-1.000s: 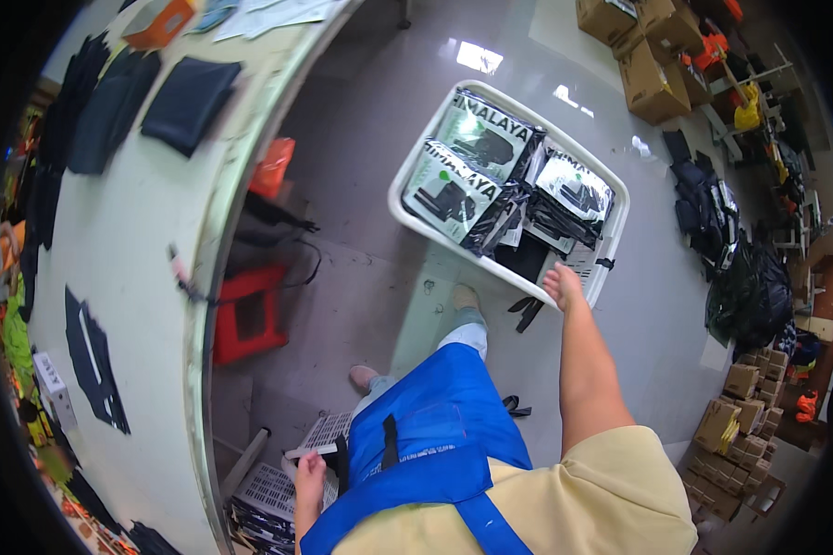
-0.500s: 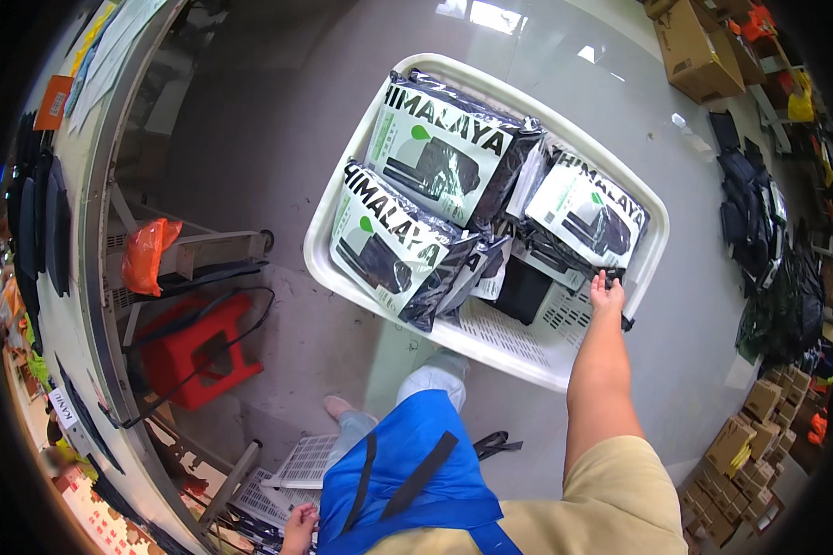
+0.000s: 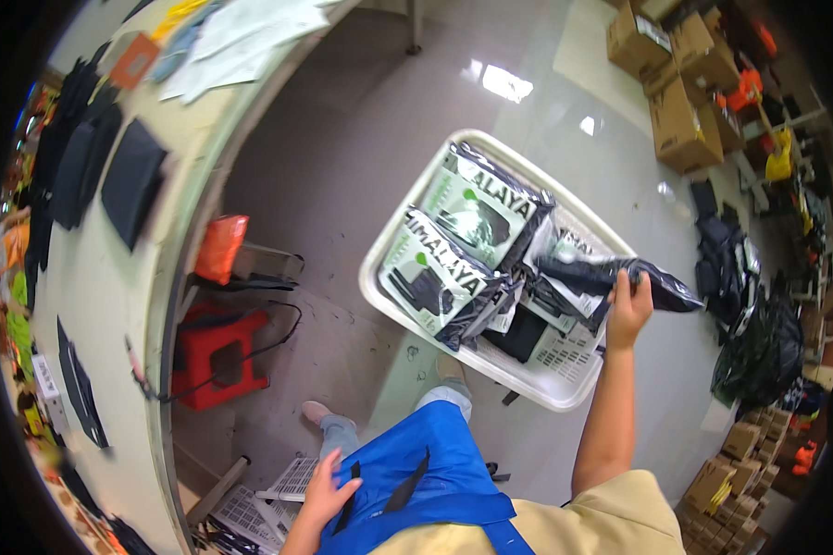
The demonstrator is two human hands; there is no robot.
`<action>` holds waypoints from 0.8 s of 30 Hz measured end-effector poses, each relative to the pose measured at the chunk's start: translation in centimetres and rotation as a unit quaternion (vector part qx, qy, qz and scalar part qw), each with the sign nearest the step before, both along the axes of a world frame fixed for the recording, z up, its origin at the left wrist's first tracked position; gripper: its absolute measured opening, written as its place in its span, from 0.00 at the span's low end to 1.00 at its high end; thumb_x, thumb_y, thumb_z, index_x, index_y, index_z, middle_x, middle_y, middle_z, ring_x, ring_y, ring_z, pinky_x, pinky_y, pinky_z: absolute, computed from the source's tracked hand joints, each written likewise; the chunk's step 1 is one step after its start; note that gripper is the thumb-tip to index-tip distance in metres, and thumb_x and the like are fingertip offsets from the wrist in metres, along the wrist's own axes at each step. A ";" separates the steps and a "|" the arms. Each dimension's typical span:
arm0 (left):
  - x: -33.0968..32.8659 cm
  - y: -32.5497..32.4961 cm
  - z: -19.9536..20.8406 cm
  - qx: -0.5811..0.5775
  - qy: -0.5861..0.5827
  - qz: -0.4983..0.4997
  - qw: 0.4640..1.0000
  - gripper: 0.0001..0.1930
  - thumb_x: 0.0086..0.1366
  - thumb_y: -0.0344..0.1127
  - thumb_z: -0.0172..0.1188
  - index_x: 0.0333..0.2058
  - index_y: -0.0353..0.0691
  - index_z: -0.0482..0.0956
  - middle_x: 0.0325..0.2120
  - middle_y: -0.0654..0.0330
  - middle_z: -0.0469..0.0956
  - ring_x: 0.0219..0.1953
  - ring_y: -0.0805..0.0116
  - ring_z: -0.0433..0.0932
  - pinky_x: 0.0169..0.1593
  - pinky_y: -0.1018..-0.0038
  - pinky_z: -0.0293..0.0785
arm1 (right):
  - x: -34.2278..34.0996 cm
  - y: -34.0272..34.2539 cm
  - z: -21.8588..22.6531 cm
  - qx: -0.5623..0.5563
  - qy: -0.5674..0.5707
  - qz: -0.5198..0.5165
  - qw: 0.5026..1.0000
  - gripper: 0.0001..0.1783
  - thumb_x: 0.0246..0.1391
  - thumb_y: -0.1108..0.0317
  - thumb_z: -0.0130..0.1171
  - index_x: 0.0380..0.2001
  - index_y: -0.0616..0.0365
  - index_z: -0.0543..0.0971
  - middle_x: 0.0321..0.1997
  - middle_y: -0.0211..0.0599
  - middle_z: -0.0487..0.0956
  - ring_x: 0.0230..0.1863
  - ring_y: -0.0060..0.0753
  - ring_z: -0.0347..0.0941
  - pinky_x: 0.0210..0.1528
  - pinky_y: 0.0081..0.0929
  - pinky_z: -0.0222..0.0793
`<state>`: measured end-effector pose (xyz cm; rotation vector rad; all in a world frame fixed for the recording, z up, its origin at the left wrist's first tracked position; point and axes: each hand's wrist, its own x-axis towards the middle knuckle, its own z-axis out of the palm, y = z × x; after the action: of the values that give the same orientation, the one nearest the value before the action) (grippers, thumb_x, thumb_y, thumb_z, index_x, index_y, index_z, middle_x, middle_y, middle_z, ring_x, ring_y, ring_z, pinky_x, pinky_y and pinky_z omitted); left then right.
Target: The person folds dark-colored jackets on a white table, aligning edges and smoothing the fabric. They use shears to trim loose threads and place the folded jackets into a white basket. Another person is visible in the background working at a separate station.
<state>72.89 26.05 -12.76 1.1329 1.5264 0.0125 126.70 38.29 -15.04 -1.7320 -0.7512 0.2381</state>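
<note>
My right hand (image 3: 627,314) is closed on the edge of a plastic-wrapped package (image 3: 666,280), dark and glossy, lifted over the right side of a white plastic basket (image 3: 565,401). This package is tilted, so mostly its dark side shows. Inside the basket lie more bagged packages (image 3: 430,277) with white and green printed fronts, stacked at the left and back. A flat black item (image 3: 518,335) rests on the basket's slotted floor. Down by the blue apron (image 3: 412,462), my left hand (image 3: 324,490) holds nothing; its fingers are apart.
On the left runs a long pale worktable (image 3: 190,162) with papers and dark flat pieces. Under its edge are an orange bag (image 3: 220,250) and a red stool (image 3: 220,356). Cardboard boxes (image 3: 685,125) and dark bagged goods (image 3: 764,347) line the right side.
My right hand has lifted a package at the basket's right and tipped it up. My left hand has risen in front of the apron. The view has shifted, showing more of the worktable.
</note>
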 end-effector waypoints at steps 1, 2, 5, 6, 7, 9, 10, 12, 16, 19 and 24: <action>2.2 3.5 3.6 0.041 -0.028 -0.015 0.999 0.43 0.49 0.42 0.71 0.61 0.35 0.59 0.56 0.44 0.64 0.58 0.52 0.67 0.57 0.63 0.68 | -4.8 -0.4 5.7 -0.024 -0.036 0.025 0.999 0.08 0.52 0.75 0.62 0.25 0.61 0.71 0.20 0.27 0.70 0.20 0.16 0.62 0.23 0.18 0.59; 1.9 5.3 4.3 0.121 -0.077 -0.092 0.985 0.52 0.46 0.47 0.74 0.64 0.36 0.52 0.62 0.44 0.56 0.63 0.48 0.58 0.63 0.60 0.59 | -9.7 -1.2 10.9 -0.017 -0.152 0.061 0.986 0.10 0.47 0.75 0.64 0.24 0.61 0.71 0.18 0.28 0.69 0.18 0.20 0.62 0.22 0.20 0.59; 1.7 10.8 9.7 0.321 -0.307 -0.135 0.886 0.63 0.41 0.53 0.76 0.67 0.39 0.40 0.68 0.45 0.41 0.69 0.49 0.43 0.68 0.60 0.45 | -25.5 -2.6 25.8 0.012 -0.414 0.268 0.870 0.17 0.28 0.74 0.71 0.23 0.59 0.72 0.17 0.30 0.69 0.14 0.31 0.62 0.21 0.25 0.61; 0.4 11.8 11.2 0.244 -0.436 -0.084 0.862 0.66 0.41 0.53 0.76 0.68 0.41 0.36 0.68 0.47 0.38 0.70 0.50 0.39 0.69 0.60 0.43 | -31.0 -2.6 30.1 0.031 -0.389 0.371 0.843 0.15 0.28 0.72 0.69 0.22 0.57 0.72 0.19 0.29 0.70 0.15 0.30 0.63 0.20 0.24 0.61; -0.3 11.6 15.5 0.085 -0.565 0.063 0.818 0.65 0.43 0.59 0.72 0.68 0.46 0.35 0.69 0.51 0.37 0.70 0.49 0.41 0.67 0.52 0.45 | -34.7 -3.7 32.3 0.076 -0.339 0.469 0.812 0.14 0.29 0.70 0.67 0.22 0.56 0.72 0.20 0.29 0.71 0.16 0.30 0.65 0.20 0.24 0.60; -6.1 10.7 19.2 -0.120 -0.747 0.303 0.580 0.46 0.58 0.57 0.61 0.67 0.41 0.49 0.65 0.50 0.55 0.65 0.50 0.56 0.65 0.55 0.53 | -44.4 -2.5 35.2 0.166 -0.264 0.710 0.632 0.08 0.38 0.68 0.59 0.21 0.56 0.71 0.21 0.30 0.68 0.16 0.27 0.65 0.18 0.25 0.58; -10.1 10.4 20.3 -0.133 -0.771 0.341 0.521 0.45 0.58 0.56 0.61 0.66 0.41 0.50 0.64 0.50 0.56 0.64 0.51 0.56 0.64 0.56 0.54 | -49.9 -2.4 35.9 0.166 -0.275 0.757 0.570 0.08 0.38 0.69 0.58 0.22 0.55 0.70 0.20 0.30 0.65 0.16 0.26 0.62 0.18 0.24 0.58; -18.4 9.1 21.0 -0.071 -0.746 0.332 0.573 0.43 0.59 0.56 0.60 0.65 0.40 0.51 0.63 0.51 0.57 0.63 0.52 0.58 0.64 0.57 0.55 | -59.7 -3.1 35.6 0.167 -0.279 0.812 0.485 0.06 0.40 0.69 0.55 0.24 0.55 0.70 0.19 0.29 0.59 0.15 0.26 0.60 0.18 0.24 0.58; -33.9 3.3 19.0 0.063 -0.652 0.365 0.661 0.40 0.61 0.55 0.58 0.64 0.39 0.54 0.61 0.51 0.60 0.61 0.55 0.60 0.62 0.59 0.57 | -74.4 -4.9 35.3 0.171 -0.188 0.904 0.344 0.08 0.44 0.67 0.57 0.25 0.56 0.70 0.23 0.36 0.66 0.23 0.34 0.68 0.26 0.30 0.65; -41.0 -1.5 17.8 0.132 -0.599 0.435 0.659 0.37 0.62 0.54 0.56 0.63 0.38 0.56 0.60 0.51 0.62 0.60 0.57 0.62 0.62 0.61 0.59 | -83.4 -3.4 36.1 0.261 -0.184 0.857 0.403 0.11 0.46 0.64 0.61 0.32 0.56 0.75 0.34 0.39 0.75 0.38 0.42 0.74 0.40 0.37 0.68; -44.9 -0.3 14.2 0.137 -0.587 0.447 0.661 0.33 0.64 0.52 0.54 0.61 0.37 0.60 0.58 0.52 0.65 0.58 0.60 0.65 0.60 0.65 0.61 | -93.1 4.4 26.8 0.038 -0.246 0.764 0.595 0.22 0.51 0.64 0.61 0.48 0.60 0.76 0.46 0.42 0.78 0.50 0.47 0.71 0.55 0.37 0.65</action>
<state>27.98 25.71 1.40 0.2333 0.6838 1.4201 33.56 42.65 11.74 -0.5482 -2.5054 0.8587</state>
